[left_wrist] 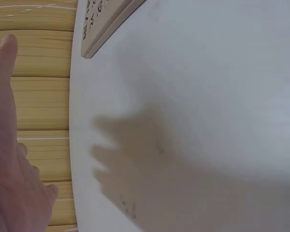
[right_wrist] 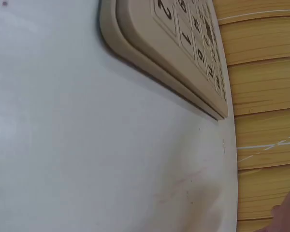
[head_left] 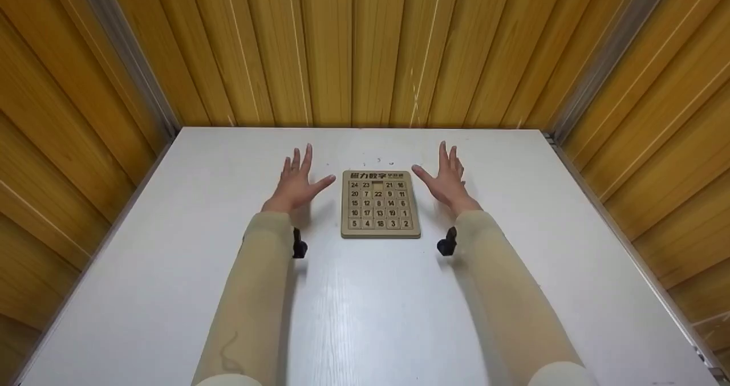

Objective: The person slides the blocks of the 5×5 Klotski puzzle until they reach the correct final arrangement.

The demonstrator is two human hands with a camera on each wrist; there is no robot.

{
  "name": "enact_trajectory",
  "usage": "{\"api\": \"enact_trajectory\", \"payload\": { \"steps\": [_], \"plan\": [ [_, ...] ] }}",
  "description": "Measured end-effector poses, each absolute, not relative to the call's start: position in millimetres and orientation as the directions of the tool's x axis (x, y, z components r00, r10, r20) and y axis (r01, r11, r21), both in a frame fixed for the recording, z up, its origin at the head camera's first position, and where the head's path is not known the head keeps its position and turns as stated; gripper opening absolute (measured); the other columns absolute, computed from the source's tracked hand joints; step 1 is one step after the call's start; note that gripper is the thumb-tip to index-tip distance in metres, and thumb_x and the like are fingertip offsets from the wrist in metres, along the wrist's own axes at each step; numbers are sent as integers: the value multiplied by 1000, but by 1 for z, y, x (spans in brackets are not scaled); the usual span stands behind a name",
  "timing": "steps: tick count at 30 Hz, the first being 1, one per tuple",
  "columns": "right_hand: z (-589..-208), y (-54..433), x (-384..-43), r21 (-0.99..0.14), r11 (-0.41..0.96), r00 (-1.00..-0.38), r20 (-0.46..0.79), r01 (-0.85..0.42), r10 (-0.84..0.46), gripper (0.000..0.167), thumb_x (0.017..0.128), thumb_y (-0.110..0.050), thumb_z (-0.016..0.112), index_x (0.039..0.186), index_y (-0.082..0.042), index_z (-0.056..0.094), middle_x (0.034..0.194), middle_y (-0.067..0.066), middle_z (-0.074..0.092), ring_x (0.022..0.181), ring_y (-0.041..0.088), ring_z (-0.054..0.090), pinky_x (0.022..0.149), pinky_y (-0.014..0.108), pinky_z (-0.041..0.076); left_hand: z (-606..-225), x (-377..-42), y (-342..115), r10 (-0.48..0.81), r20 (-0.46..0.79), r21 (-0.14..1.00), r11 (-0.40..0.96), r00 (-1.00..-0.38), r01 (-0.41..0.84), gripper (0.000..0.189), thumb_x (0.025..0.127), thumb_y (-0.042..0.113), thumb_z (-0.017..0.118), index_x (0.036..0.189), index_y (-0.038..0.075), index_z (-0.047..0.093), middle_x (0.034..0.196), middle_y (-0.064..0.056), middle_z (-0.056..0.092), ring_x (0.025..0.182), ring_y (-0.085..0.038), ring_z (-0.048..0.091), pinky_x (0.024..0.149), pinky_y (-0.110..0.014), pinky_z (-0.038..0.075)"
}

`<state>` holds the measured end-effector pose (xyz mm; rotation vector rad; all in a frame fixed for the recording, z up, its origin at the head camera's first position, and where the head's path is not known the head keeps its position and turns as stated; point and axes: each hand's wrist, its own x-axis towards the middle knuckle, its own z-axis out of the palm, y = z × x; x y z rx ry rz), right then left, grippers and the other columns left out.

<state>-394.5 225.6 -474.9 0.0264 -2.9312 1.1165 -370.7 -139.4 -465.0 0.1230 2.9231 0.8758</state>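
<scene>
A tan number sliding puzzle (head_left: 380, 233) lies flat on the white table, its numbered tiles facing up. One slot in its top row holds no tile. To its left, my left hand (head_left: 296, 187) hovers over the table with fingers spread and thumb toward the puzzle, touching nothing. On the other side my right hand (head_left: 447, 182) is held in a similar way, its thumb near the puzzle's upper right corner but apart from it. A corner of the puzzle (left_wrist: 106, 29) shows in the left wrist view, and its right edge (right_wrist: 159, 63) in the right wrist view.
The white table (head_left: 376, 312) carries a few small dark marks behind the puzzle. Yellow wood-look panels (head_left: 353, 49) rise at the back and both sides. A small black device (head_left: 299, 244) sits at the left wrist, another black device (head_left: 447, 243) at the right.
</scene>
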Motion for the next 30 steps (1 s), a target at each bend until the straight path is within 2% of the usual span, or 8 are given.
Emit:
{"api": "enact_trajectory", "payload": {
  "steps": [6,14,22,28,30],
  "plan": [
    [-490,209,-379,-767,640,-999,31,-35,-18,102,97,-71,48,165,-24,-13,173,14,-19,160,46,-10,130,67,7,-484,-360,-134,86,-72,719,695,-994,8,106,93,75,51,164,33,-16,175,-6,-13,163,-33,-9,132,-61,5],
    [-504,188,-350,-869,486,-996,82,-87,-32,87,103,-53,49,167,-24,-3,175,9,-11,162,39,-8,130,68,4,-507,-334,-113,104,-63,837,547,-993,4,102,95,68,56,165,34,-10,176,-5,-1,163,-30,0,134,-56,4],
    [-504,172,-331,-860,477,-983,158,-184,-95,83,103,-41,55,167,-20,8,176,10,-1,162,39,-3,129,69,7,-514,-310,-99,131,-62,855,518,-989,15,102,94,60,64,167,24,4,174,-14,10,162,-35,7,134,-54,6],
    [-496,159,-323,-769,581,-963,190,-267,-191,91,99,-44,64,167,-15,11,175,13,6,161,42,1,126,74,4,-518,-300,-95,180,-58,820,569,-982,56,104,89,58,72,166,18,15,173,-16,13,160,-45,3,132,-61,3],
    [-493,154,-320,-735,616,-958,180,-283,-225,92,97,-44,66,167,-14,12,175,14,9,161,43,2,125,77,2,-521,-298,-95,200,-61,795,602,-978,74,106,86,60,74,166,17,18,173,-15,14,160,-44,1,132,-61,2]
  ]
}}
